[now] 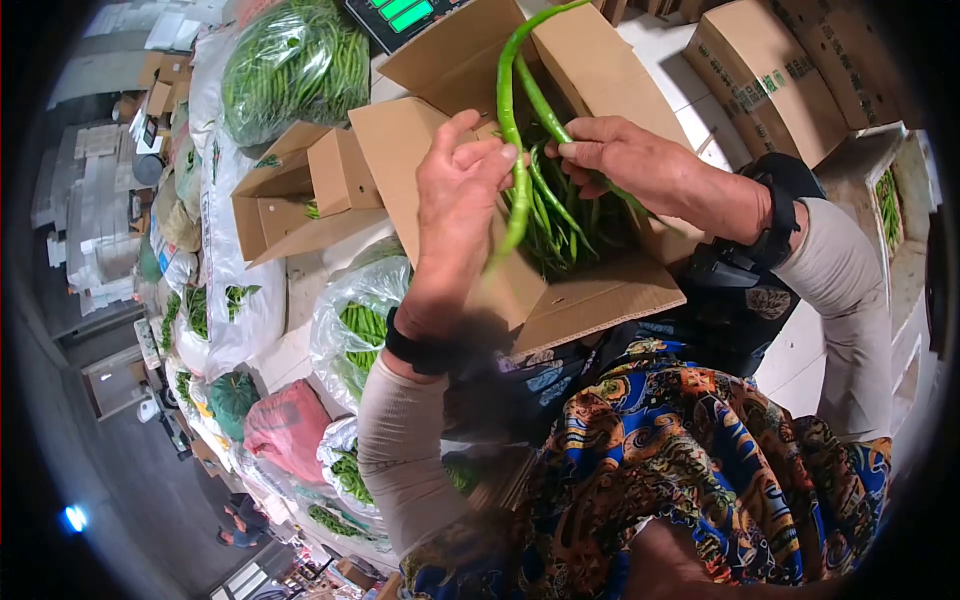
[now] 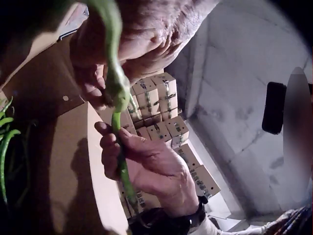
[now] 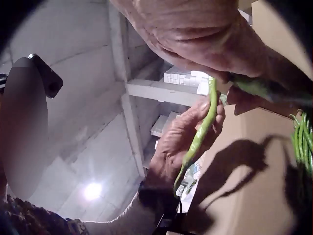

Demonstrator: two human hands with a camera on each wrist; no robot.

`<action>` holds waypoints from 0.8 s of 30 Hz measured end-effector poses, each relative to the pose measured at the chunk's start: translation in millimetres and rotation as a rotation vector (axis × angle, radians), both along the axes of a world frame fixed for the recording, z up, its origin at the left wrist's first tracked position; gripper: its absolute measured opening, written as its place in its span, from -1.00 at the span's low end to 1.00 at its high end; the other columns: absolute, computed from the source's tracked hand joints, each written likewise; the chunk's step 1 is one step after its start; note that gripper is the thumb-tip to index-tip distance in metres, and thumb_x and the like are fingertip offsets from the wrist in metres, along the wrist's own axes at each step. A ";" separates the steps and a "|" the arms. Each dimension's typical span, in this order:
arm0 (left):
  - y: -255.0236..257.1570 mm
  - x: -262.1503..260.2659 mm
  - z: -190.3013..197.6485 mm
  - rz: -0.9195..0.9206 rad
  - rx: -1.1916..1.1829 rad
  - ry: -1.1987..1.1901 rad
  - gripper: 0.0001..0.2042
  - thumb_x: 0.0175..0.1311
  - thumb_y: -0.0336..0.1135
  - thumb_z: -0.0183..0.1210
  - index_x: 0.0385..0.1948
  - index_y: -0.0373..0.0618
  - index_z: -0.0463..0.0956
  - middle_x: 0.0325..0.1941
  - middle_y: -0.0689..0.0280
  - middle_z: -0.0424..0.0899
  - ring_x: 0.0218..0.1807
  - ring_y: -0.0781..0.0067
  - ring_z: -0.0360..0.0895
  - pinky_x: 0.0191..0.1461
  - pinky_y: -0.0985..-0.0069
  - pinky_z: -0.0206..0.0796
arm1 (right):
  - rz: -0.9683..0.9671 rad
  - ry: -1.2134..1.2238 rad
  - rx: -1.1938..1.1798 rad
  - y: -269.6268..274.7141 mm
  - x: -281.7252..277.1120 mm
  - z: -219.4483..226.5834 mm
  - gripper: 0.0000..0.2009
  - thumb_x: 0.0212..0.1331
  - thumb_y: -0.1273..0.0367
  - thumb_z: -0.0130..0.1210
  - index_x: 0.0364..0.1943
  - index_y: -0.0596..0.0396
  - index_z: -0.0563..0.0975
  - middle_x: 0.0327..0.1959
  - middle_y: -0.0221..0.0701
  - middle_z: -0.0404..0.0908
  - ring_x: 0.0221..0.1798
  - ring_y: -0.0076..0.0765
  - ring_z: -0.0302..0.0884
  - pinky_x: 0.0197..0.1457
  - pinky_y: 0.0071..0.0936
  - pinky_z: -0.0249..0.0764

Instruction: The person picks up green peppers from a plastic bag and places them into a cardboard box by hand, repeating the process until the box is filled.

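My left hand (image 1: 455,195) pinches a long, curved green chili pepper (image 1: 508,105) between thumb and fingers. It arches up past the fingertips, with its lower end hanging over the wrist side. In the right wrist view this pepper (image 3: 200,134) lies along the left hand's fingers. A second green chili pepper (image 1: 540,100) is in my right hand (image 1: 650,165), held by thumb and curled fingers; the left wrist view shows this pepper (image 2: 123,169) crossing the palm. Both hands are above an open cardboard box (image 1: 600,310) with several loose green peppers (image 1: 560,215) inside.
Left of the box stands a smaller open carton (image 1: 285,240). Clear bags of green peppers (image 1: 295,75) and a red sack (image 1: 287,420) line the left side. A scale display (image 1: 403,12) glows green at the top. Printed cartons (image 1: 760,80) stand at upper right.
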State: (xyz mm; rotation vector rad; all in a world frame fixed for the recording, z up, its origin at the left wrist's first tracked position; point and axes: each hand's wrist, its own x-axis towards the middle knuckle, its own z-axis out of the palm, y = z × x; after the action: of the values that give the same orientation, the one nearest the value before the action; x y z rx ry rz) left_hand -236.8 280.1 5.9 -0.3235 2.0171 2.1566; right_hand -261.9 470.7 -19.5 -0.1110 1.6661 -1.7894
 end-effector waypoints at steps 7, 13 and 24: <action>-11.1 -2.0 -0.3 -0.108 0.283 -0.138 -0.75 0.27 -0.48 0.11 -0.03 -0.30 0.44 -0.21 0.30 0.58 -0.19 0.51 0.54 -0.01 0.58 0.40 | -0.049 -0.217 -0.115 4.6 -11.1 2.9 -0.80 0.41 0.35 -0.17 -0.12 0.17 0.44 -0.31 -0.48 0.55 -0.25 -0.61 0.47 -0.16 -0.56 0.44; -7.6 3.6 -9.8 -0.159 -0.023 -0.227 -0.89 0.29 -0.39 0.09 -0.24 -0.18 0.45 -0.29 0.40 0.54 -0.22 0.62 0.49 -0.10 0.64 0.37 | 0.029 -0.148 0.000 4.2 -14.5 2.5 -0.78 0.40 0.27 -0.13 -0.10 0.10 0.45 -0.23 -0.48 0.58 -0.18 -0.58 0.47 -0.04 -0.50 0.39; -26.3 6.3 -43.2 -0.291 -0.533 -0.265 -0.50 0.19 -0.36 0.17 0.13 -0.43 0.26 -0.43 0.29 0.53 -0.50 0.59 0.44 -0.40 0.68 0.32 | 0.093 -0.101 0.442 -3.5 -14.1 -22.5 -0.45 0.31 0.23 -0.03 0.32 0.19 0.20 0.24 -0.24 0.31 0.10 -0.34 0.37 0.09 -0.47 0.36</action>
State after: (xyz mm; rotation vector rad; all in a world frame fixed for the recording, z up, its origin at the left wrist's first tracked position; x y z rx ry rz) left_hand -230.6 253.8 -37.3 -0.3339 2.2767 1.3131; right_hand -276.0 467.2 -41.9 0.0963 1.9057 -1.3015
